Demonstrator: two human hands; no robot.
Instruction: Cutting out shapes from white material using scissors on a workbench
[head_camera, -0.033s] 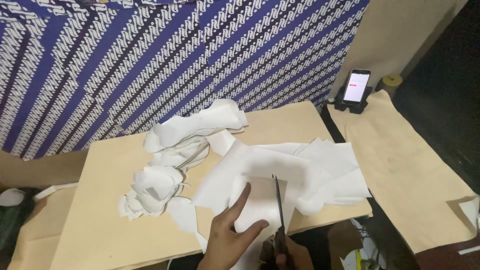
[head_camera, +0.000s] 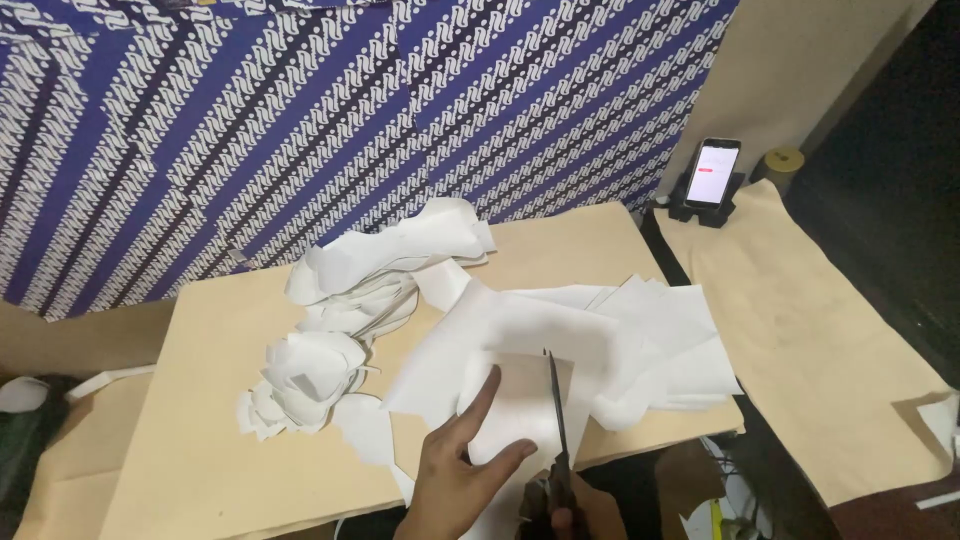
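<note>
While left hand (head_camera: 455, 470) flat on white paper (head_camera: 530, 400): tan board (head_camera: 200, 400), blue patterned cloth (head_camera: 300, 120) behind.

Left hand (head_camera: 462, 478): enters from the bottom edge, palm down, index finger extended forward, thumb spread to the right, pressing flat. Right hand (head_camera: 572, 510): low at the bottom edge (mostly out of frame), fingers curled closed in a grip.
</note>
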